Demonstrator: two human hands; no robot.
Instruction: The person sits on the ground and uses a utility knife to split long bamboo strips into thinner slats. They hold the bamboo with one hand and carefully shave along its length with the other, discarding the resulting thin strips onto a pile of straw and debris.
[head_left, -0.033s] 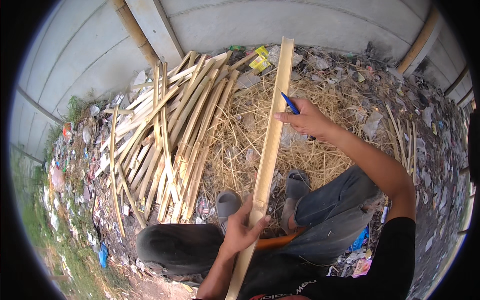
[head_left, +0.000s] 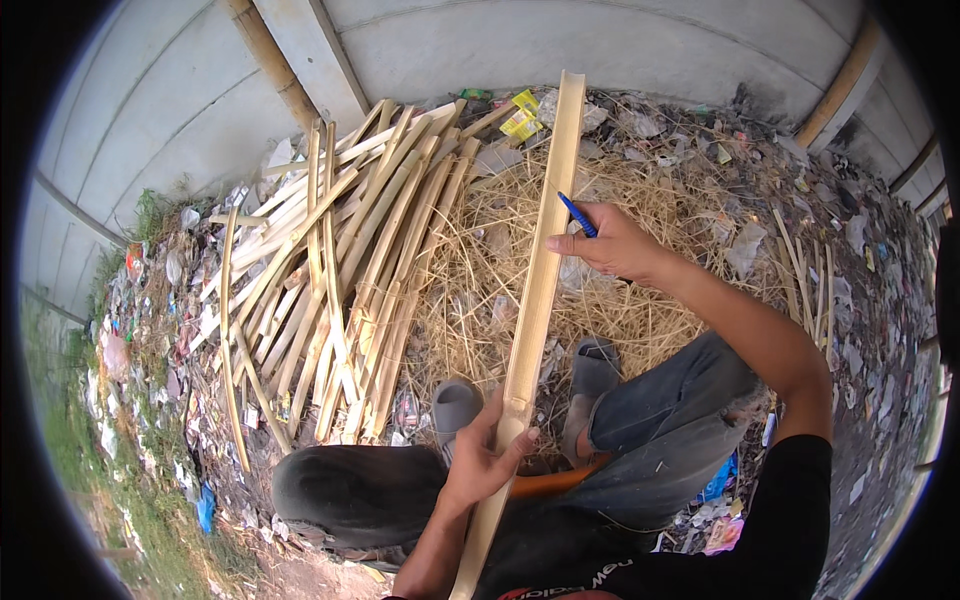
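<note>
A long, pale split-bamboo strip (head_left: 541, 285) with a hollowed inner face slants up from my lap toward the wall. My left hand (head_left: 486, 455) is closed round its lower part, just below a node, with the thumb across the right edge. Higher up, my right hand (head_left: 615, 243) grips a blue pen (head_left: 577, 214), its upper end pointing up-left over the strip. The right thumb tip rests at the strip's right edge; the other fingers partly hide the pen.
A heap of split bamboo strips (head_left: 345, 270) lies to the left. Dry straw and shavings (head_left: 480, 300) cover the ground beyond my sandals (head_left: 596, 366). Litter surrounds the spot, and a pale panel wall (head_left: 590, 40) with bamboo poles (head_left: 275, 65) stands behind.
The bamboo strip's far end has shifted very slightly to the left. My right hand and the pen have moved a touch left and down; my left hand keeps its place.
</note>
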